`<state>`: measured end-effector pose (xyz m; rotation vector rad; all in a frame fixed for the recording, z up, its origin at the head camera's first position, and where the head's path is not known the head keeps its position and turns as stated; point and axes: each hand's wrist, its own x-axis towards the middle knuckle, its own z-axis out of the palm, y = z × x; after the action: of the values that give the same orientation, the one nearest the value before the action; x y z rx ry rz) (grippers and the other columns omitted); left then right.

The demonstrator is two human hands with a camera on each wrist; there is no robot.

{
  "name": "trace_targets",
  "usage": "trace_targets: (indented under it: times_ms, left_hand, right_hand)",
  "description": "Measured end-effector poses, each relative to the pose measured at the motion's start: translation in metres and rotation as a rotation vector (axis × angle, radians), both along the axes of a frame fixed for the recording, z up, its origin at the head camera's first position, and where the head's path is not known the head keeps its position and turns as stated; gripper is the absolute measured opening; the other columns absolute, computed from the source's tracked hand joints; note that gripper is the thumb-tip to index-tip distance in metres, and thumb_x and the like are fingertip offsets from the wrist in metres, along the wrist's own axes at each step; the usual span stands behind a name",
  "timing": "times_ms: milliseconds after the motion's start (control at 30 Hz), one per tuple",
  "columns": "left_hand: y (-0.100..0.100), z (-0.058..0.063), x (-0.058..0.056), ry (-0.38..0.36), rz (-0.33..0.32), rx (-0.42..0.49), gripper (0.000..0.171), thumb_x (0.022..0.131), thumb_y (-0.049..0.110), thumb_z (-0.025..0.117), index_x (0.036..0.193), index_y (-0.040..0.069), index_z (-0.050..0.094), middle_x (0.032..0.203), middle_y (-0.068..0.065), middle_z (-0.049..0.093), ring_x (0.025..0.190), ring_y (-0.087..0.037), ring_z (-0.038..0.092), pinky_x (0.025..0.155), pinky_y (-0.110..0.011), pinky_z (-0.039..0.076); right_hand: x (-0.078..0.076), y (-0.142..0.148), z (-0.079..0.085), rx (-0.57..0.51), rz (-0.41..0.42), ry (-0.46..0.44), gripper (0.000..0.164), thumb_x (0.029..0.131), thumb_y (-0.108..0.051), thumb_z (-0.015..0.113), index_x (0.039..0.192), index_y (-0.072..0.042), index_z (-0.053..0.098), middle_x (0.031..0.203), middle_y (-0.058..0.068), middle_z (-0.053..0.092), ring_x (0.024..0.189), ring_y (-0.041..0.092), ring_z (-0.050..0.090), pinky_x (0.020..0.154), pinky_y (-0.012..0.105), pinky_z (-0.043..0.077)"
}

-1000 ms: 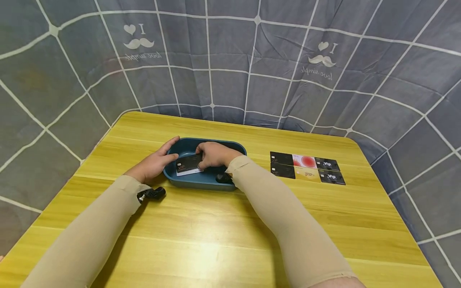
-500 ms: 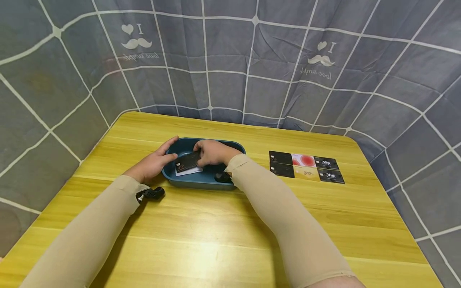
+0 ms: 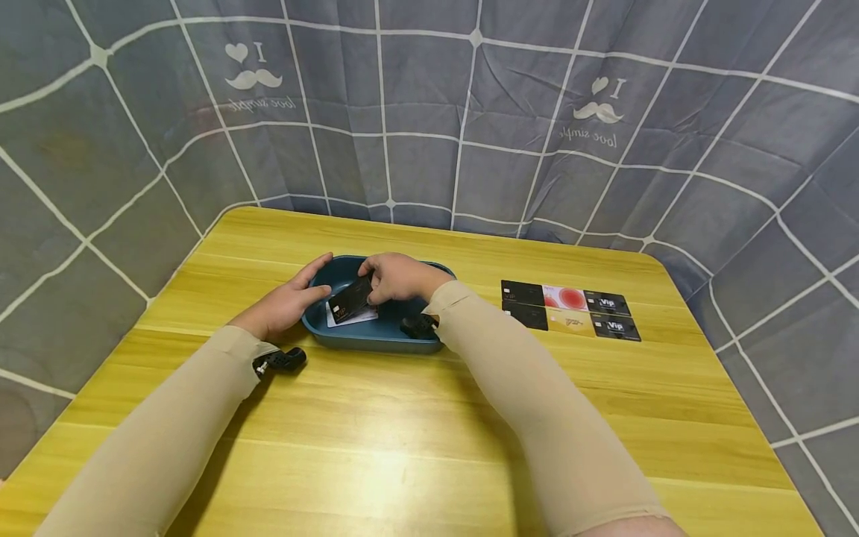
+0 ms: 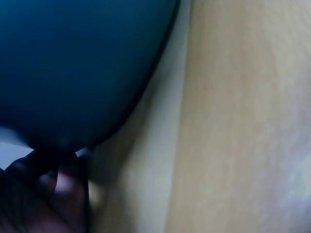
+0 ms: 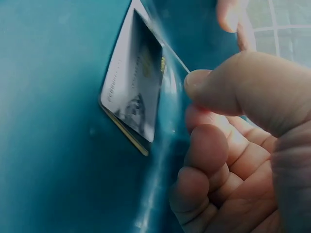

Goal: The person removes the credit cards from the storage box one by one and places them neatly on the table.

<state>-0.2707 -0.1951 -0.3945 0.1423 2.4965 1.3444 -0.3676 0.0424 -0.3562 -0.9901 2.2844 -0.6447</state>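
1 blue bin (image 3: 379,344) is sitting on the wooden surface (image 3: 376,432), and inside it 1 black VIP card (image 3: 349,302) is tilting above at least 1 white card (image 3: 365,317); how many are lying under that, I cannot tell. The right hand (image 3: 403,277) is reaching into the bin, its thumb and fingers closing in a pinch on the black VIP card's far end. The left hand (image 3: 285,302) is resting at the bin's left end, thumb and fingers spread apart and touching the rim. To the right of the bin, 6 cards are lying flat in 2 rows of 3: 4 black cards (image 3: 607,303), 1 red-and-white card (image 3: 564,298) and 1 gold card (image 3: 570,322). Behind the bin, 1 grey gridded curtain (image 3: 429,97) is hanging.
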Motion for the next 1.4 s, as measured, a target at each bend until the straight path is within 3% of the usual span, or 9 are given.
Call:
trace_targets:
  times_ms: [467,700,900,1133,1400]
  left_hand:
    - [0.006,-0.002,0.005,-0.001,0.004,-0.007,0.071,0.114,0.038,0.043,0.171,0.035,0.0,0.179,-0.008,-0.007,0.162,-0.05,0.004,0.123,-0.078,0.008]
    - [0.009,-0.002,0.006,-0.002,0.01,0.003,0.071,0.114,0.036,0.042,0.171,0.034,0.0,0.179,-0.006,-0.009,0.163,-0.049,0.001,0.125,-0.076,0.007]
    - [0.007,-0.001,0.009,0.001,0.016,-0.007,0.072,0.113,0.039,0.044,0.171,0.037,0.0,0.179,-0.003,-0.008,0.164,-0.046,-0.002,0.126,-0.074,0.006]
    - [0.005,0.005,0.013,0.0,0.015,-0.043,0.072,0.113,0.042,0.043,0.17,0.04,-0.001,0.179,-0.004,-0.008,0.163,-0.048,0.002,0.126,-0.074,0.01]
    - [0.009,0.007,0.016,-0.015,0.02,-0.036,0.072,0.113,0.041,0.043,0.171,0.037,-0.001,0.179,-0.004,-0.009,0.163,-0.048,0.001,0.125,-0.076,0.008]
  right_hand:
    - [0.003,0.032,0.023,-0.072,-0.021,0.014,0.057,0.093,-0.011,0.074,0.146,-0.002,0.054,0.074,-0.001,0.057,0.063,0.013,0.049,0.063,0.026,0.042]
    - [0.001,0.061,0.041,-0.162,-0.074,0.016,0.057,0.091,-0.009,0.075,0.144,-0.001,0.055,0.072,-0.002,0.056,0.06,0.012,0.046,0.065,0.027,0.04]
    - [0.002,0.098,0.061,-0.2,-0.14,0.043,0.06,0.092,-0.013,0.075,0.147,-0.003,0.052,0.068,-0.002,0.053,0.052,0.013,0.037,0.067,0.032,0.04]
    - [0.004,0.151,0.079,-0.248,-0.234,0.066,0.058,0.095,-0.011,0.074,0.147,-0.007,0.05,0.076,0.002,0.057,0.057,0.015,0.039,0.064,0.033,0.039]
    - [0.014,0.216,0.078,-0.208,-0.338,0.098,0.057,0.096,-0.009,0.075,0.148,-0.006,0.05,0.079,0.003,0.061,0.062,0.015,0.046,0.067,0.031,0.046]
